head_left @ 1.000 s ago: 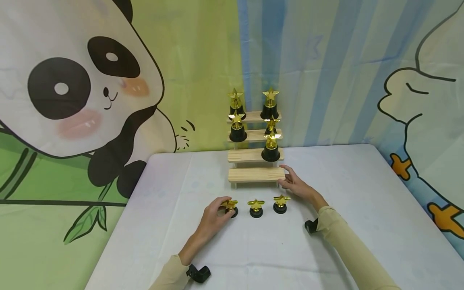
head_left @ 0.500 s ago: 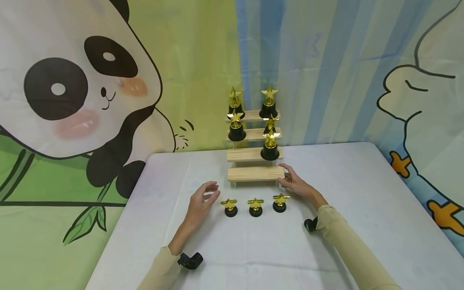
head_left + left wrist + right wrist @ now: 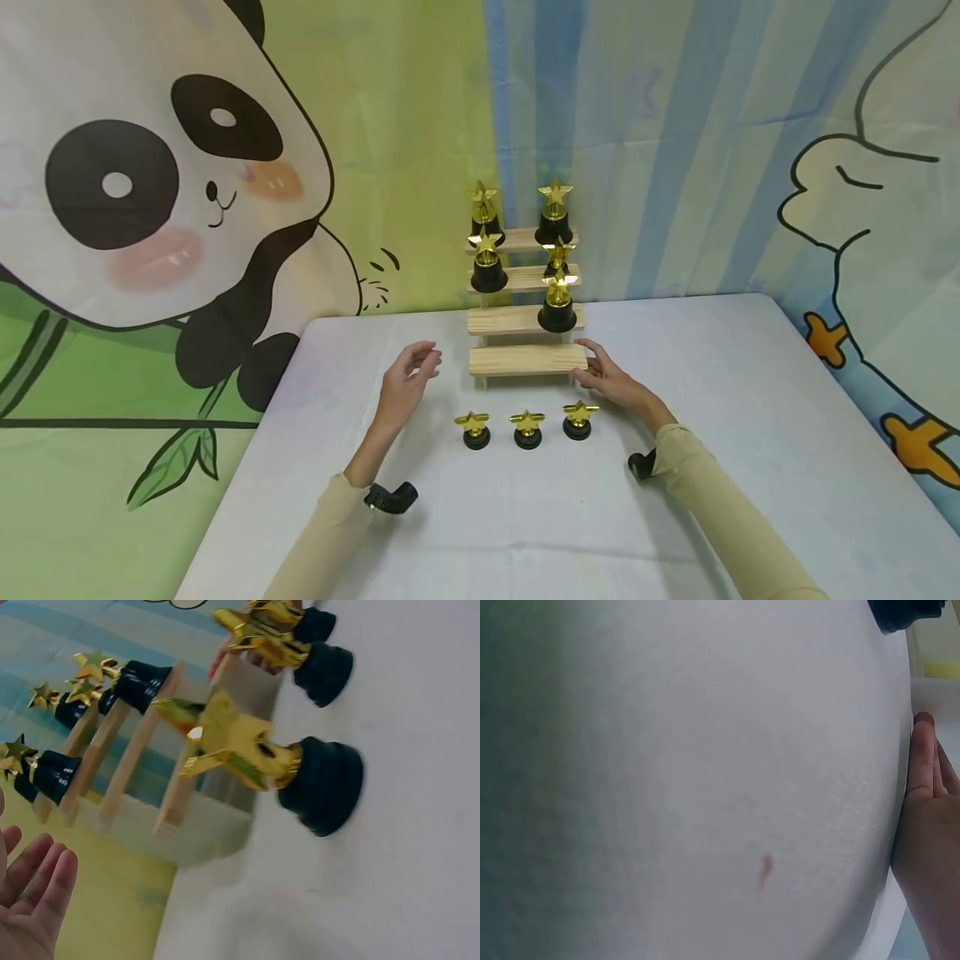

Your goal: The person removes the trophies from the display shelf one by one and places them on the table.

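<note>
A tiered wooden display stand [image 3: 525, 360] stands at the back middle of the table. My right hand [image 3: 618, 387] holds the right end of its lowest step, thumb in front and fingers behind. My left hand [image 3: 401, 387] hovers left of the stand, fingers loosely bent, holding nothing; the left wrist view shows its fingers [image 3: 56, 881] apart from everything. Three gold star trophies with black bases stand in a row before the stand: a left one [image 3: 476, 437], a middle one [image 3: 527, 437] and a right one [image 3: 577, 428]. Several more, including one trophy [image 3: 557, 315], occupy the upper steps.
The white-covered table [image 3: 510, 517] runs back to a curtain [image 3: 420, 167] with a cartoon panda. Black wrist devices, one on the left sleeve [image 3: 392, 498] and another on the right [image 3: 642, 465], hang close above the cloth.
The left hand was at the left trophy of the front row, let go, and moved away to the left and back. The right hand stays at the stand's end.
</note>
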Motion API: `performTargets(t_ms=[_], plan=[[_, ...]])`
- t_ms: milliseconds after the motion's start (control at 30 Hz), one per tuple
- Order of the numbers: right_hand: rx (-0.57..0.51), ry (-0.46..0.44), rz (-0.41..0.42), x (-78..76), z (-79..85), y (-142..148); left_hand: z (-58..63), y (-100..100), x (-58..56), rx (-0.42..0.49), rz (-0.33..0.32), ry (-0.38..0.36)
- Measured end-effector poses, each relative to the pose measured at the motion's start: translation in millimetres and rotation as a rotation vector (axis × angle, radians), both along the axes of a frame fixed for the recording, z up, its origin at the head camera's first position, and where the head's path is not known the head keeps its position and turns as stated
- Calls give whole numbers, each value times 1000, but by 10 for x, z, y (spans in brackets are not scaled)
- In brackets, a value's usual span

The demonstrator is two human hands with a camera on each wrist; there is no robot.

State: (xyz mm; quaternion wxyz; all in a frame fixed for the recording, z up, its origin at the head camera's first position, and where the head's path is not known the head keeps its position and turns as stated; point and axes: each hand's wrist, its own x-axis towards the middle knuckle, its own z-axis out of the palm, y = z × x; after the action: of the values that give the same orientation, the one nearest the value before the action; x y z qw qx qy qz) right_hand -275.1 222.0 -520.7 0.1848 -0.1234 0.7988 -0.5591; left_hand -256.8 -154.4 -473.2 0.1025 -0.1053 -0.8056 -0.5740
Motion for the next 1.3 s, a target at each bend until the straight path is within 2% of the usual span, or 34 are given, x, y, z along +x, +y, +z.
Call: performTargets(t_ms=[100, 167, 267, 367, 500, 600, 867, 1067, 1300], plan=[[14, 5, -5, -2, -10, 26, 177, 1, -197, 50, -4, -43], [15, 10, -4, -8, -25, 37, 295, 21, -289, 66, -20, -66], [3, 12, 6, -20, -48, 44, 459, 90, -350, 73, -58, -89], [-8, 10, 19, -33, -54, 43, 602, 197, -348, 57, -96, -82], [-11, 10, 19, -48, -34, 47, 664, 358, -448, 56, -144, -55], [-8, 11, 15, -62, -19, 61, 675, 500, -587, 65, -172, -27], [-13, 34, 14, -60, -12, 68, 871, 1028, -825, -76, -214, 133], [-27, 44, 33, -53, -71, 6, 939, 1342, -942, -124, -265, 137], [-37, 24, 12, -32, -51, 7, 916, 1520, -1007, -165, -303, 132]])
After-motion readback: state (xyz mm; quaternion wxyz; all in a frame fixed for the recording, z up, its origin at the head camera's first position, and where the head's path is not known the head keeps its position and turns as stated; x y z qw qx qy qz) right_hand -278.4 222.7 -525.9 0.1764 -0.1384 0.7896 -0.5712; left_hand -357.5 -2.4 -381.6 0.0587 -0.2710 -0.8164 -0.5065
